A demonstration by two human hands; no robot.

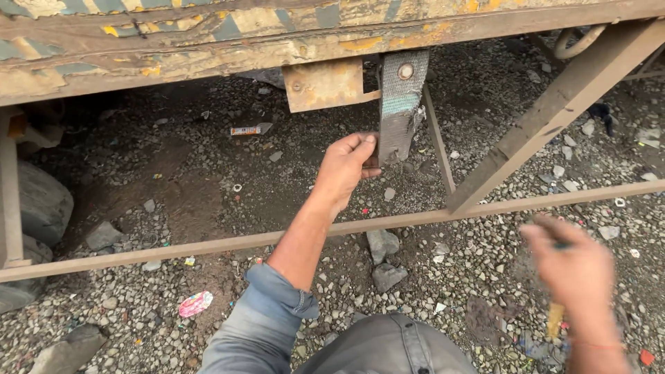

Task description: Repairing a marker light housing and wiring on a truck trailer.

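Rusty metal runs above the fingers: a worn grey strap (pixel 400 111) hangs from a bolt on the truck's painted side rail (pixel 208 48). The left hand (pixel 344 170) pinches the strap's frayed lower end between thumb and fingers. The right hand (pixel 578 273) is blurred, apparently closed around a small tool, though I cannot tell for sure. The torn edge could slip or cut skin if pulled hard.

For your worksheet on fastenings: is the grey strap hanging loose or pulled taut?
Taut: left hand grips the strap's lower end, drawn straight from its bolt.
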